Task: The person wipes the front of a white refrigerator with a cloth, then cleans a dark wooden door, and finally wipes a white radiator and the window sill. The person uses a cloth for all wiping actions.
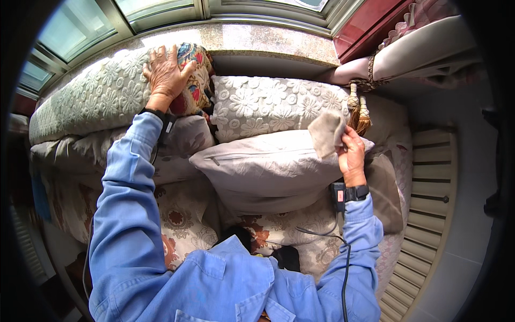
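My left hand (165, 76) lies spread, palm down, on the top of the sofa back, where a cream flower-patterned cover (108, 84) meets a colourful patterned cushion (194, 80). Nothing is in its grip. My right hand (353, 151) holds a small grey-beige cloth (328, 133) by one edge. The cloth hangs in front of a light grey zipped cushion (269, 165), which leans against the sofa back. Behind that cushion runs a second stretch of the flower-patterned cover (277, 100).
A stone windowsill (273, 40) and metal-framed windows (161, 16) lie beyond the sofa. At right, a tied curtain (418, 48) hangs with tassels (363, 114) above a cream radiator (426, 193). A patterned seat cover (185, 221) is below me. Cables run from my wrist straps.
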